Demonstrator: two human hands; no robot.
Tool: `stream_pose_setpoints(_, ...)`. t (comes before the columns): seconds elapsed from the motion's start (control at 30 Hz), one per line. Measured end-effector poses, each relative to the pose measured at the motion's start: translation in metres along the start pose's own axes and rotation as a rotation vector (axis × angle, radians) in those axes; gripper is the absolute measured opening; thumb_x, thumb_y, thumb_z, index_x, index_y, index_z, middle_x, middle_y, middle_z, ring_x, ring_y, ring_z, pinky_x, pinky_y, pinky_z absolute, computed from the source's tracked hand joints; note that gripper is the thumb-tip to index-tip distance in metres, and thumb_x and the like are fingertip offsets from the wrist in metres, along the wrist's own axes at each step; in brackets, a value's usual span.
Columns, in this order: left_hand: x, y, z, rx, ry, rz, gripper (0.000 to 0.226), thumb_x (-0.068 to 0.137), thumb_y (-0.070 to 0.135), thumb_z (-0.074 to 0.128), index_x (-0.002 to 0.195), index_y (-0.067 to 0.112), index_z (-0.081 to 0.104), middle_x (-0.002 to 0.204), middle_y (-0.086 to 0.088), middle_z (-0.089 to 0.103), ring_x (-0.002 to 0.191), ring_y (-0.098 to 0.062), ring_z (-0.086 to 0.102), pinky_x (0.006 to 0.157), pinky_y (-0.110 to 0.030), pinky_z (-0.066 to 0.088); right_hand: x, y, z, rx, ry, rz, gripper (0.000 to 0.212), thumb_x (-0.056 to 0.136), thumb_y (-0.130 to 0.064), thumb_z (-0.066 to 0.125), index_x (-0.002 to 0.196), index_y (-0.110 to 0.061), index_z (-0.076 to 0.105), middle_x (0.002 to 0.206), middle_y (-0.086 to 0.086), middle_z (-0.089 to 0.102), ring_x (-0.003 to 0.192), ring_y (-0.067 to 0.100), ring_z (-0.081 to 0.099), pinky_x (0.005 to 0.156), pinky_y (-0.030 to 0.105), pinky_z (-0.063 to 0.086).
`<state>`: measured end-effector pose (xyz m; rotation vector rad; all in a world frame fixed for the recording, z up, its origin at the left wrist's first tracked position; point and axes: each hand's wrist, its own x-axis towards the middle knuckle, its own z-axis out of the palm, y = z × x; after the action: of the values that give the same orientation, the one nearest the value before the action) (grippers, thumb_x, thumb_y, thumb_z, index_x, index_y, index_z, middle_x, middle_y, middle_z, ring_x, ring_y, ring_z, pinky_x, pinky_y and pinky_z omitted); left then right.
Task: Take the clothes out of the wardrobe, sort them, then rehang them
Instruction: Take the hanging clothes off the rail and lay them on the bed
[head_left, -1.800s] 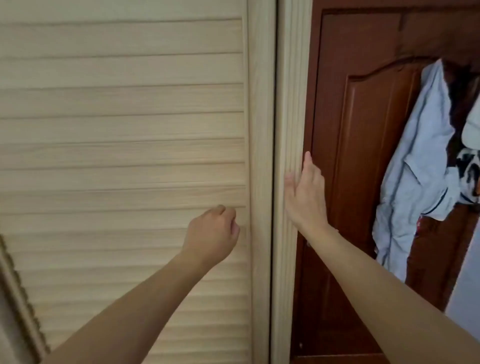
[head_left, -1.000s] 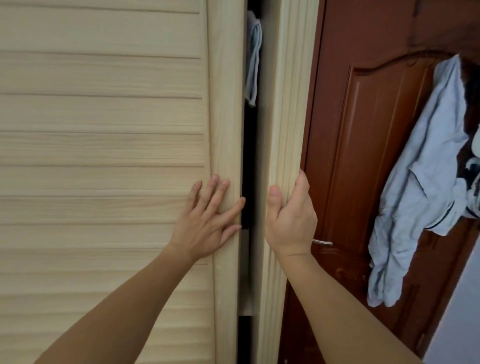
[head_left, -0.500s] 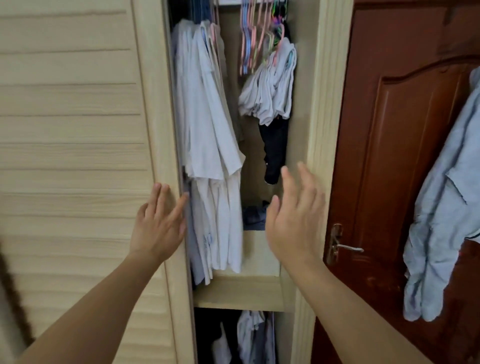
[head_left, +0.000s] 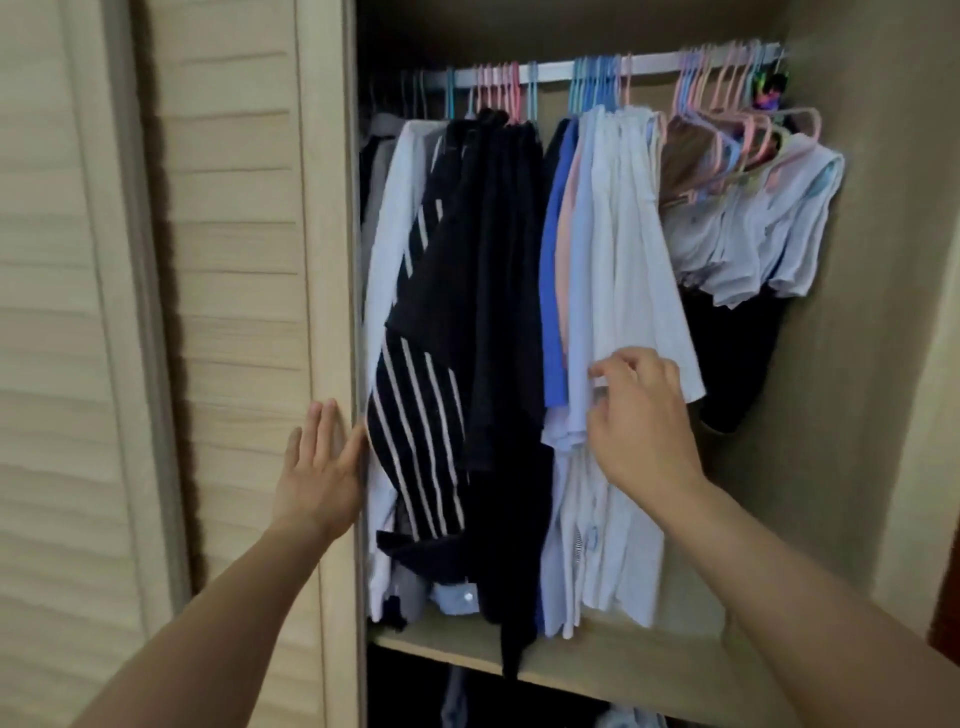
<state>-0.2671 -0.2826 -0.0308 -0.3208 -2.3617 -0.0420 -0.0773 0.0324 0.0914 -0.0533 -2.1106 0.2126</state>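
With the sliding door (head_left: 249, 322) pushed aside at frame left under the flat, spread left hand (head_left: 319, 467), all clothes (head_left: 613, 270) remain on the rail (head_left: 649, 65), the right hand (head_left: 641, 415) apparently pinching a white hem at centre; removal, sorting and rehanging remain.

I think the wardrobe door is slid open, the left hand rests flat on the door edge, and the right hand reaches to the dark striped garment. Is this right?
Not quite. In the head view the right hand reaches to the white shirts, not the dark striped garment. The rest holds: the wardrobe door is slid open and the left hand rests flat on its edge.
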Motion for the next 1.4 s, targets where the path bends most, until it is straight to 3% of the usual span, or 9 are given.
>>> stream_pose_setpoints(0.07,0.003,-0.029,0.008,-0.024,-0.005,-0.028,0.075,0.101,0.027,0.031,0.159,0.030,-0.017,0.166,-0.021,-0.011,0.153,-0.035,-0.019,0.124,-0.050,-0.003,0.007,-0.017,0.013,-0.019,0.027,0.018,0.035,0.085,-0.012,0.052,0.119,-0.013,0.061,0.129,0.009,0.047,0.118,0.030,0.043,0.099,0.046,0.046)
stream_pose_setpoints(0.23,0.007,-0.098,0.018,0.040,0.012,-0.016,0.079,0.100,0.024,0.031,0.157,0.028,-0.023,0.163,-0.019,-0.024,0.150,-0.031,-0.030,0.116,-0.042,-0.027,0.014,-0.058,0.041,-0.002,0.068,0.036,0.037,0.084,-0.006,0.055,0.121,-0.011,0.060,0.129,0.008,0.046,0.117,0.028,0.041,0.095,0.047,0.047)
stream_pose_setpoints(0.4,0.013,-0.150,0.023,0.074,-0.007,-0.033,0.080,0.099,0.026,0.030,0.155,0.029,-0.028,0.162,-0.018,-0.026,0.145,-0.028,-0.037,0.118,-0.043,-0.022,0.019,-0.087,0.053,-0.013,0.064,0.046,0.039,0.088,-0.008,0.055,0.126,-0.012,0.056,0.134,0.007,0.043,0.122,0.025,0.038,0.096,0.044,0.047)
stream_pose_setpoints(0.73,0.011,-0.147,0.010,0.039,-0.111,-0.036,0.085,0.099,0.025,0.040,0.155,0.026,-0.025,0.161,-0.020,-0.027,0.152,-0.034,-0.020,0.125,-0.049,0.001,0.026,-0.110,0.058,-0.035,0.093,0.022,0.037,0.086,-0.005,0.058,0.123,-0.008,0.059,0.131,0.012,0.046,0.120,0.030,0.042,0.094,0.045,0.049)
stream_pose_setpoints(0.83,0.013,-0.139,-0.008,-0.086,-0.286,-0.083,0.078,0.096,0.044,0.051,0.160,0.026,0.011,0.165,-0.025,-0.010,0.154,-0.040,-0.006,0.123,-0.049,0.014,0.031,-0.115,0.055,-0.045,0.104,-0.009,0.036,0.085,-0.006,0.059,0.122,-0.009,0.059,0.131,0.010,0.047,0.118,0.029,0.044,0.095,0.045,0.049)
stream_pose_setpoints(0.9,0.019,-0.133,-0.032,-0.174,-0.327,-0.139,0.053,0.091,0.045,0.056,0.140,0.026,0.046,0.157,-0.023,0.019,0.147,-0.042,0.018,0.116,-0.049,0.033,0.037,-0.116,0.048,-0.053,0.119,-0.042,0.034,0.086,-0.008,0.060,0.120,-0.010,0.061,0.132,0.009,0.046,0.118,0.027,0.044,0.095,0.043,0.048)
stream_pose_setpoints(1.0,0.044,-0.115,-0.081,-0.197,-0.016,-0.033,0.027,0.087,0.033,0.065,0.111,0.023,0.068,0.121,-0.012,0.052,0.116,-0.038,0.047,0.087,-0.046,0.050,0.061,-0.110,0.029,-0.093,0.169,-0.106,0.027,0.087,-0.010,0.060,0.113,-0.011,0.064,0.131,0.008,0.048,0.117,0.027,0.045,0.094,0.041,0.047)
stream_pose_setpoints(1.1,0.087,-0.069,-0.157,-0.280,0.129,0.159,0.013,0.092,0.028,0.054,0.089,0.022,0.066,0.094,0.000,0.055,0.097,-0.028,0.058,0.074,-0.038,0.049,0.097,-0.099,0.005,-0.137,0.231,-0.157,0.024,0.085,-0.008,0.058,0.108,-0.011,0.065,0.124,0.008,0.051,0.111,0.028,0.047,0.090,0.043,0.047)
stream_pose_setpoints(1.4,0.188,0.080,-0.280,-0.396,0.394,0.383,0.021,0.098,0.031,0.043,0.096,0.023,0.062,0.095,0.002,0.059,0.093,-0.021,0.056,0.074,-0.038,0.051,0.169,-0.042,-0.053,-0.346,0.306,-0.239,0.019,0.081,-0.008,0.054,0.096,-0.009,0.066,0.098,0.008,0.057,0.095,0.029,0.048,0.077,0.044,0.048)
